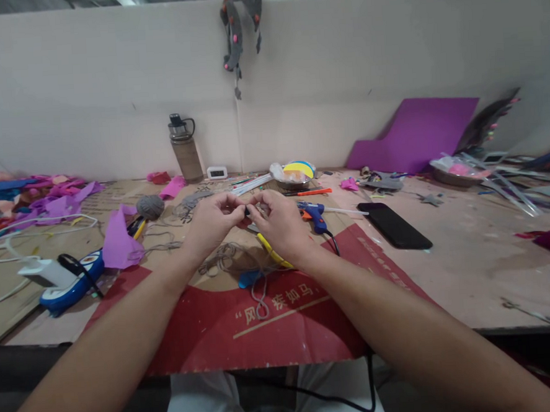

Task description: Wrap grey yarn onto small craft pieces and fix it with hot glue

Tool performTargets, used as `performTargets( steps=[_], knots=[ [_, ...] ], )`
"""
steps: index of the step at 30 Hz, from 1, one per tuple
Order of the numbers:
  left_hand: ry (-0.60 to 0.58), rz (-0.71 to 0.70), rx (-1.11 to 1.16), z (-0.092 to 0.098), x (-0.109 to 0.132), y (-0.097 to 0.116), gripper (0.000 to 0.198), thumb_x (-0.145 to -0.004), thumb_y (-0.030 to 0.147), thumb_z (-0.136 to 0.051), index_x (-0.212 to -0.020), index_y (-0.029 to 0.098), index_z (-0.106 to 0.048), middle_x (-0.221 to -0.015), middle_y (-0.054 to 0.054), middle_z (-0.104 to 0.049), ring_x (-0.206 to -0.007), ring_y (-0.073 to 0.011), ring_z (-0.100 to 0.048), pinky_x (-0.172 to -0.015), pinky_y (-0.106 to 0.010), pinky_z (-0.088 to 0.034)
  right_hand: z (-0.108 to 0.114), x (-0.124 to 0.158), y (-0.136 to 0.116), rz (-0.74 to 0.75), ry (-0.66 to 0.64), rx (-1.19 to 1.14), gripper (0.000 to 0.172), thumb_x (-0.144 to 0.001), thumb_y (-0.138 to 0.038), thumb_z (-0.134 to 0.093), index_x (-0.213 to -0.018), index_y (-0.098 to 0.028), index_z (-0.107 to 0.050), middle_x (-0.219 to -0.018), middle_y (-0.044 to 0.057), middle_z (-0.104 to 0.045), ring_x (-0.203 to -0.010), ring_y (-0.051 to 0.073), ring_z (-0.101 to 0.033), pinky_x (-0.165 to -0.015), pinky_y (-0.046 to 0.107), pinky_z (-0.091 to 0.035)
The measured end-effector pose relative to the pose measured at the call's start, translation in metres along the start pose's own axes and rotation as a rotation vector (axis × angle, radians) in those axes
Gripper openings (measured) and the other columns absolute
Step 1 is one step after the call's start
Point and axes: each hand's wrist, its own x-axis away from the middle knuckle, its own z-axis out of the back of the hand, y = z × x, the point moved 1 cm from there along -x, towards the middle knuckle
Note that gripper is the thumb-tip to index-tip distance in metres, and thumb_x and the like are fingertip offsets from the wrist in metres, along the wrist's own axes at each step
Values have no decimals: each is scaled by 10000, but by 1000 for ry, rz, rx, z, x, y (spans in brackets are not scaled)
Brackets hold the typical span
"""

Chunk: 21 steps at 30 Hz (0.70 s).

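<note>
Over the middle of the table, my left hand [217, 220] and my right hand [280, 223] meet with their fingertips pinched together. Between them is a small dark piece [246, 212], mostly covered by the fingers, so its kind cannot be made out. Beneath my hands lie loose grey yarn [222, 259], a yellow-handled tool [273, 251] partly hidden by my right hand, and a blue scrap [249, 279]. A blue hot glue gun [316, 216] with a white glue stick rests just right of my right hand. A ball of grey yarn [150, 207] sits left of my left hand.
A red printed cardboard sheet [194, 335] covers the table's front. To the right lies a black phone [395, 225]. On the left are a blue power strip [75, 286] and felt scraps [65, 200]. A water bottle [186, 152] stands at the back by the white partition [86, 87].
</note>
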Motion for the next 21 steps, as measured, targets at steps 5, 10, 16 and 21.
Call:
performTargets(
  steps=[5,10,16,21],
  knots=[
    [67,38,79,-1,-2,-4,152,-766,272,-666,-785,130,-614,-652,-24,-663,-572,-141,-655,-593,-271,-564,0,0,1,-35,7,-82,90,-848,-244,-557,-914,-184,-572,-729,0,-542,-660,134,-454,-618,267,-336],
    [97,25,79,-1,-1,-6,143,-764,270,-664,-783,141,-605,-654,-28,-667,-584,-147,-659,-601,-278,-564,0,0,0,-69,4,-156,69,-831,-233,-562,-776,-194,-546,-699,-4,-528,-657,129,-441,-611,263,-326],
    [130,6,70,-5,2,-2,119,-761,253,-650,-775,147,-597,-630,-12,-652,-565,-140,-651,-578,-265,-552,-2,0,-2,-138,1,-238,106,-817,-247,-573,-730,-195,-543,-699,-7,-562,-660,126,-474,-615,262,-347],
    [149,9,130,-7,3,0,114,-757,242,-648,-763,151,-580,-614,-1,-639,-560,-130,-639,-582,-259,-550,-4,0,-1,-186,22,-347,114,-813,-247,-576,-727,-196,-523,-684,-23,-548,-616,104,-462,-610,259,-362]
  ],
)
